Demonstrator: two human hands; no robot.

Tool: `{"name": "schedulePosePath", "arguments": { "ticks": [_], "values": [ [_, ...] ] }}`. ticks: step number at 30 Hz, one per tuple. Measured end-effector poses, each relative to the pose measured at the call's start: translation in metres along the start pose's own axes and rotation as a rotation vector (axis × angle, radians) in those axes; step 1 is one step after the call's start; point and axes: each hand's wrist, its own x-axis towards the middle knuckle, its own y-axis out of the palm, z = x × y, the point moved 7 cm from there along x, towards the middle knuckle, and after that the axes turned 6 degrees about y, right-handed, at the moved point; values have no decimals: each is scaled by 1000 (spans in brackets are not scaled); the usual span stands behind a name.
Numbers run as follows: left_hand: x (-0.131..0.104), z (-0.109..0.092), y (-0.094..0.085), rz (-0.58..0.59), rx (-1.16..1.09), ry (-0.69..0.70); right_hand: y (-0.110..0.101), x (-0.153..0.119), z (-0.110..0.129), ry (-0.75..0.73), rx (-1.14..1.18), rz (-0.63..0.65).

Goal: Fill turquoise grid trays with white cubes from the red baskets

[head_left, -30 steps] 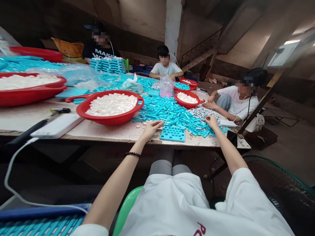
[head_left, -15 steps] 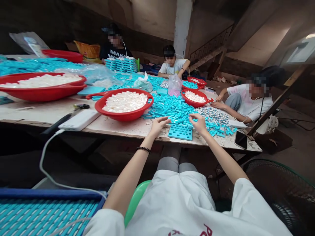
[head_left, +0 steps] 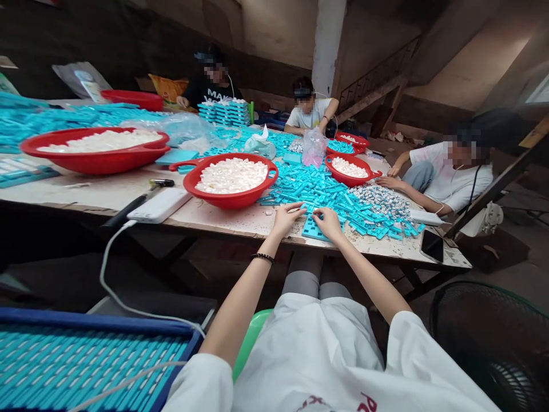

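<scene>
A turquoise slotted plate (head_left: 309,230) lies flat at the table's front edge, partly covered by my right hand. At its left rear corner is my left hand (head_left: 288,220), thumb and fingers brought together; anything between them is too small to make out. My right hand (head_left: 329,223) is over the plate's right part in a pinch, its fingertips close to the left hand's. What the pinch holds, if anything, is hidden. Just behind both hands spreads a heap of small turquoise plastic pieces (head_left: 311,186).
Red baskets of white pieces stand left (head_left: 96,163) and nearer (head_left: 229,197). A smaller red basket (head_left: 349,180) sits behind the heap, beside small white-and-blue parts (head_left: 380,200). A power bank (head_left: 160,206) and phone (head_left: 432,245) lie near the edge. Three people sit around.
My right hand has moved left from the plate's right side to over it, now close to my left hand. The view has shifted slightly, so the table scene appears further right.
</scene>
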Motion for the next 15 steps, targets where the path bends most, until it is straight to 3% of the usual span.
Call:
{"name": "schedulePosePath", "arguments": {
  "ticks": [10, 15],
  "values": [
    [-1, 2, 9, 113, 18, 30, 11, 9, -8, 28, 118, 73],
    [-2, 0, 9, 109, 3, 25, 9, 3, -5, 35, 224, 96]
  ]
}}
